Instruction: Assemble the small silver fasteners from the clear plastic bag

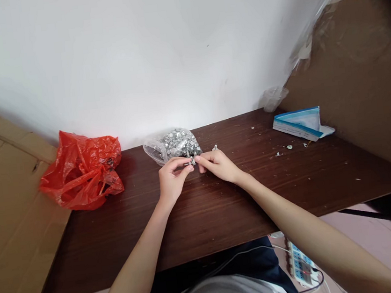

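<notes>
Between my two hands is a small silvery metal part (192, 161), too small to tell its exact kind. My left hand (171, 181) pinches it from the left with thumb and forefinger. From the other side, the thumb and fingertips of my right hand (221, 166) close on its right end. Just behind the fingers lies a clear plastic bag (153, 147) full of similar shiny metal pieces (181, 141). Another small metal piece (215, 147) shows on the table beyond my right knuckles.
A dark brown wooden table (221, 219) spans the view against a white wall. At left, a red plastic bag (85, 171) sits beside a cardboard box (13, 223). A blue-and-white packet (300, 122), scattered scraps (289, 147) and another cardboard panel (357, 81) are at right.
</notes>
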A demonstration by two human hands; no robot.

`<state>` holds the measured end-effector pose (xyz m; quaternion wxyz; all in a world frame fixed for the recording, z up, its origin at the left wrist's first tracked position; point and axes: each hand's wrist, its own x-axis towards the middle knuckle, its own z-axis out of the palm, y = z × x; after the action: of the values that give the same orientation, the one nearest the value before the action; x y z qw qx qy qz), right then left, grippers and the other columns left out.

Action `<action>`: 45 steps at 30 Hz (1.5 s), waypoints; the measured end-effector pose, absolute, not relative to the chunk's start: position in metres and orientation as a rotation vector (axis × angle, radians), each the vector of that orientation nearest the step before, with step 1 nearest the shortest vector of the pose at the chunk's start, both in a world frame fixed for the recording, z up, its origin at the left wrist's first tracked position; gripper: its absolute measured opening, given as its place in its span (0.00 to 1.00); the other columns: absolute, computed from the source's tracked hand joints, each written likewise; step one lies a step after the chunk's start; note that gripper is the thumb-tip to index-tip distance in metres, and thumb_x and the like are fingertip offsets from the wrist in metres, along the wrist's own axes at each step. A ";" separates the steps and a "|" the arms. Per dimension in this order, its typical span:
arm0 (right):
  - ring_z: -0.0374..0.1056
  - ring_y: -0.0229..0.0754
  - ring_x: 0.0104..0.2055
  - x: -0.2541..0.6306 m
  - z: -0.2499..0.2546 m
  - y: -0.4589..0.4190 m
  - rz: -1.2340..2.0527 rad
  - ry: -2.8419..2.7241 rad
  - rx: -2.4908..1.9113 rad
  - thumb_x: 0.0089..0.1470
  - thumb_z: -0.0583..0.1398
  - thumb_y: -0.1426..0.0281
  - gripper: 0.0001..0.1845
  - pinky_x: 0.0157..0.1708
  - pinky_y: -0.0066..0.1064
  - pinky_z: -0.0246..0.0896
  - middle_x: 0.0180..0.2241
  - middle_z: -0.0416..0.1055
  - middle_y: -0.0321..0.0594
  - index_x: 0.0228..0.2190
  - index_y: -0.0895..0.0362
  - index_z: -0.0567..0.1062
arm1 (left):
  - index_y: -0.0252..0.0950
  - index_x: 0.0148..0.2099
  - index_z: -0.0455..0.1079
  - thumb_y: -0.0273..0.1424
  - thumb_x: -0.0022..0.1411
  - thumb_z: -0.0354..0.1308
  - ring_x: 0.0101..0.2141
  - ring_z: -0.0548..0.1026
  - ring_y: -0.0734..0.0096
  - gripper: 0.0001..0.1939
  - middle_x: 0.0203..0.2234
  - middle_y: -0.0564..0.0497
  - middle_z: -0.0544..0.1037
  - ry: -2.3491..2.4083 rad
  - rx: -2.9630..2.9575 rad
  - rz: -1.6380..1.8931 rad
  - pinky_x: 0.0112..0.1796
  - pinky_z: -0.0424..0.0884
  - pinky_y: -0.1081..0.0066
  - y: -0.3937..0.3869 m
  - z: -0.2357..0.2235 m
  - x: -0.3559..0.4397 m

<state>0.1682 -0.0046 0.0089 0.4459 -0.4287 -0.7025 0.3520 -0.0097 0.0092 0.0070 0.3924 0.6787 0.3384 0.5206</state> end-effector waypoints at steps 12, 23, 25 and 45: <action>0.64 0.37 0.26 0.166 0.008 -0.003 1.033 -1.655 -1.054 0.60 0.49 0.49 0.28 0.30 0.31 0.61 0.23 0.68 0.38 0.23 0.58 0.70 | 0.38 0.36 0.78 0.29 0.53 0.64 0.36 0.77 0.68 0.06 0.34 0.49 0.78 0.830 1.826 1.304 0.37 0.78 0.68 0.006 0.011 -0.008; 0.63 0.35 0.24 0.168 0.009 -0.002 1.090 -1.643 -1.034 0.58 0.52 0.50 0.26 0.28 0.29 0.61 0.20 0.67 0.36 0.22 0.58 0.69 | 0.38 0.36 0.78 0.29 0.54 0.64 0.35 0.77 0.68 0.06 0.34 0.48 0.78 0.811 1.849 1.313 0.38 0.77 0.66 0.008 0.009 -0.009; 0.63 0.35 0.24 0.168 0.009 -0.002 1.101 -1.618 -1.021 0.59 0.51 0.50 0.25 0.27 0.29 0.62 0.21 0.67 0.36 0.24 0.58 0.69 | 0.38 0.36 0.78 0.29 0.54 0.64 0.35 0.77 0.68 0.06 0.34 0.48 0.78 0.809 1.850 1.316 0.39 0.77 0.66 0.009 0.009 -0.008; 0.66 0.37 0.26 0.169 0.012 -0.002 1.055 -1.584 -1.008 0.53 0.60 0.55 0.18 0.29 0.31 0.64 0.25 0.71 0.38 0.30 0.58 0.73 | 0.38 0.36 0.78 0.28 0.54 0.64 0.36 0.76 0.68 0.06 0.34 0.48 0.77 0.826 1.850 1.355 0.38 0.76 0.67 0.010 0.008 -0.010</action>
<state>0.1693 -0.0025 0.0119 0.4743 -0.4119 -0.6476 0.4312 -0.0096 0.0102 0.0079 0.3450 0.7124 0.3180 0.5218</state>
